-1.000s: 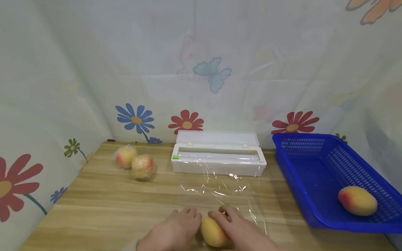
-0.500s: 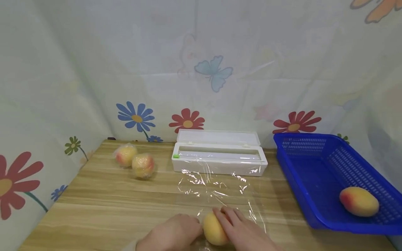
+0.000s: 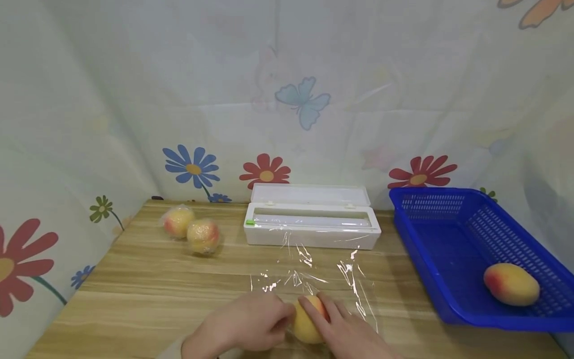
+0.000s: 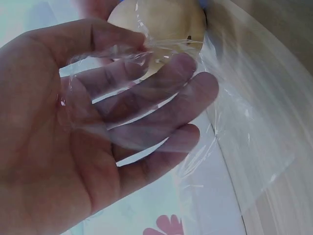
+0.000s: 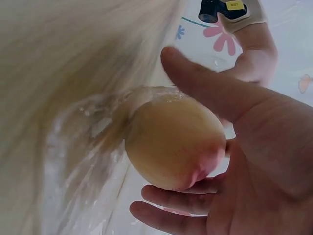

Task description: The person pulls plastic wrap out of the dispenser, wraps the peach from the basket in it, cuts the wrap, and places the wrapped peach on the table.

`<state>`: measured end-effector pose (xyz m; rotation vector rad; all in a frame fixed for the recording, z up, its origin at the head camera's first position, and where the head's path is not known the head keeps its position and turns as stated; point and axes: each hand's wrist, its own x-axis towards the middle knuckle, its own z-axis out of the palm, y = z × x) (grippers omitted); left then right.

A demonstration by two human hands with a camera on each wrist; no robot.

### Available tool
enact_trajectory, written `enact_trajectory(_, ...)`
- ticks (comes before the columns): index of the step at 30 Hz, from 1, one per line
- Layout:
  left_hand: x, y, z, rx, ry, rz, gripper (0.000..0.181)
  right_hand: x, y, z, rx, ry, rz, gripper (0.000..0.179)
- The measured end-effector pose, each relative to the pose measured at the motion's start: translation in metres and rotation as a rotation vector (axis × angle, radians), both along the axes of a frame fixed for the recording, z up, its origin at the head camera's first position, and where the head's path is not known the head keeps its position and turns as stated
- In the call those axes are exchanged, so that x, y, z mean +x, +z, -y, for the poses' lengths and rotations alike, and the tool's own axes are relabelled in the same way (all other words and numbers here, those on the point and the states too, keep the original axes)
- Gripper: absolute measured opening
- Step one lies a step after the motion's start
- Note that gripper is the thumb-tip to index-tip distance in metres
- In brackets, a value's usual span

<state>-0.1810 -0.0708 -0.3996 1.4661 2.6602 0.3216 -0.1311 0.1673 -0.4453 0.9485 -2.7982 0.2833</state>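
A yellow peach with a red blush (image 3: 305, 326) sits on clear plastic wrap (image 3: 352, 279) near the front of the table. My right hand (image 3: 347, 329) holds it from the right, fingers over its top in the head view; the right wrist view shows thumb and fingers around the peach (image 5: 171, 142). At its left, my left hand (image 3: 251, 321) pinches the wrap between thumb and index finger. In the left wrist view the film (image 4: 249, 122) drapes across that hand's other fingers (image 4: 171, 105). The wrap runs back to a white dispenser box (image 3: 314, 239), its lid raised.
Two wrapped peaches (image 3: 204, 235) stand together at the back left of the wooden table (image 3: 148, 289). On the right is a blue plastic basket (image 3: 430, 269) with one unwrapped fruit (image 3: 511, 284) inside. A flowered curtain (image 3: 215, 75) hangs behind.
My left hand has gone from lying with fingers extended beside the peach to pinching and lifting the wrap there. The film has creased more; my right hand stays on the peach.
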Motion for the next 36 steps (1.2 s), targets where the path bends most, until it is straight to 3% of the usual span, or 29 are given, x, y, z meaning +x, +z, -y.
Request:
enact_trajectory(9, -0.004, 0.000, 0.000, 0.014, 0.004, -0.029, 0.021, -0.007, 0.004, 0.002, -0.010, -0.022, 0.060, 0.099)
enact_trajectory(19, -0.008, 0.003, 0.005, -0.017, 0.051, 0.045, 0.015, -0.017, 0.022, -0.011, -0.167, 0.018, 0.303, 0.081)
enact_trajectory(27, -0.016, 0.009, 0.012, 0.054, 0.043, 0.005, 0.013, -0.031, 0.023, -0.021, -0.249, 0.182, 0.215, 0.079)
enact_trajectory(31, -0.015, 0.007, 0.007, 0.088, 0.034, -0.019, 0.045, -0.038, 0.021, -0.024, -0.290, 0.230, 0.229, 0.075)
enact_trajectory(34, -0.014, 0.001, -0.003, 0.069, 0.031, -0.052, 0.074, -0.042, 0.020, -0.027, -0.310, 0.242, 0.248, 0.071)
enact_trajectory(36, -0.014, -0.003, -0.009, 0.051, 0.035, -0.064, 0.083, -0.045, 0.020, -0.029, -0.317, 0.259, 0.250, 0.069)
